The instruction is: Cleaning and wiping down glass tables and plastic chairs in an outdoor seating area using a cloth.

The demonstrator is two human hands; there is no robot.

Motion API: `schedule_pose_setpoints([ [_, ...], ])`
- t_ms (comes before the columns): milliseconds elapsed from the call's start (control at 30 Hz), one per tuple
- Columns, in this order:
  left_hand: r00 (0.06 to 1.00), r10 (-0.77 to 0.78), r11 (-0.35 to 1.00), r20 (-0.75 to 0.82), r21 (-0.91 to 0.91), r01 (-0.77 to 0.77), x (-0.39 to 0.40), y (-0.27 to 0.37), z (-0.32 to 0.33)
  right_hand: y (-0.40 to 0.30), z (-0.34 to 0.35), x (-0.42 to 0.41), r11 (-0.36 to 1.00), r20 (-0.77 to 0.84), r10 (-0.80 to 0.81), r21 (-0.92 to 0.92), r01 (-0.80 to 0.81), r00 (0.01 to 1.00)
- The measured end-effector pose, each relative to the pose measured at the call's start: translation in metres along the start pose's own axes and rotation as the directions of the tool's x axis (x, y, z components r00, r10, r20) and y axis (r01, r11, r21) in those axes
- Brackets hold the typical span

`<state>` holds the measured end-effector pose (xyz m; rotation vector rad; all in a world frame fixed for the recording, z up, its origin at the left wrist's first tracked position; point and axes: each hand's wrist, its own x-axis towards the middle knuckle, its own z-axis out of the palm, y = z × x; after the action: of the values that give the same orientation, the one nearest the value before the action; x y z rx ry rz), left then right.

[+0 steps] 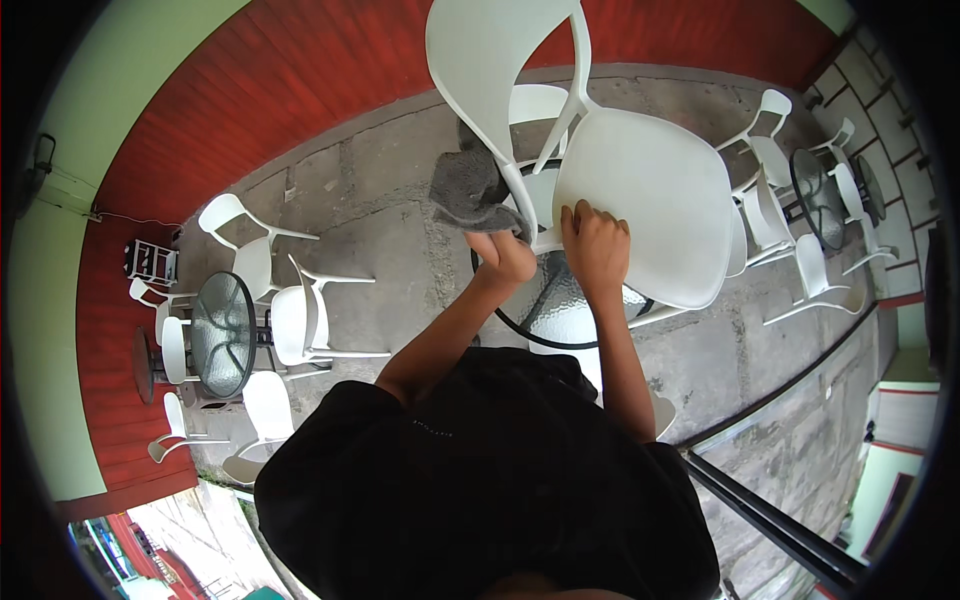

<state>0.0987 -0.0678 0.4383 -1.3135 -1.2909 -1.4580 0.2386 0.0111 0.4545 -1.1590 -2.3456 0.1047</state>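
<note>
A white plastic chair (645, 195) with a curved backrest is in front of me, above a round glass-topped table (547, 300). My left hand (510, 256) holds a grey cloth (469, 187) against the side support of the backrest, where it curves down to the seat. The cloth is bunched up and hides part of that hand's fingers. Curled at the near left edge of the seat, my right hand (598, 244) grips the chair. Whether the chair rests on the tabletop or is held up cannot be told.
Another white chair (538, 105) stands behind the table. On the left, a round glass table (223, 334) has several white chairs around it; on the right is another such table (817, 199). A red wall (300, 82) bounds the concrete floor, and a black rail (772, 517) runs at lower right.
</note>
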Motion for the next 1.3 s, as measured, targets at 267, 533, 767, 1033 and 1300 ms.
schedule_pose_setpoints([
  [267,0.856,-0.501,0.803,-0.13,-0.438,0.404,0.046,0.027,0.003,0.003,0.0,-0.004,0.999,0.024,0.005,0.039,-0.006,1.0],
  [533,0.666,-0.746,0.573,-0.007,-0.516,0.636,0.046,0.048,-0.009,0.0,-0.012,-0.009,0.965,-0.101,-0.058,0.251,0.082,0.993],
  [767,0.736,-0.613,0.675,0.287,-0.295,0.677,-0.005,0.062,-0.068,-0.009,-0.01,-0.118,0.665,0.234,-0.296,0.747,0.023,0.926],
  [1033,0.601,-0.463,0.76,0.652,-0.058,0.648,-0.016,0.104,-0.112,-0.049,0.037,-0.173,-0.047,0.425,-0.157,0.898,-0.436,0.892],
  [1300,0.672,-0.517,0.777,0.53,-0.038,0.628,-0.009,0.126,-0.125,-0.006,-0.017,-0.137,-0.758,0.57,-0.069,0.504,-0.414,0.819],
])
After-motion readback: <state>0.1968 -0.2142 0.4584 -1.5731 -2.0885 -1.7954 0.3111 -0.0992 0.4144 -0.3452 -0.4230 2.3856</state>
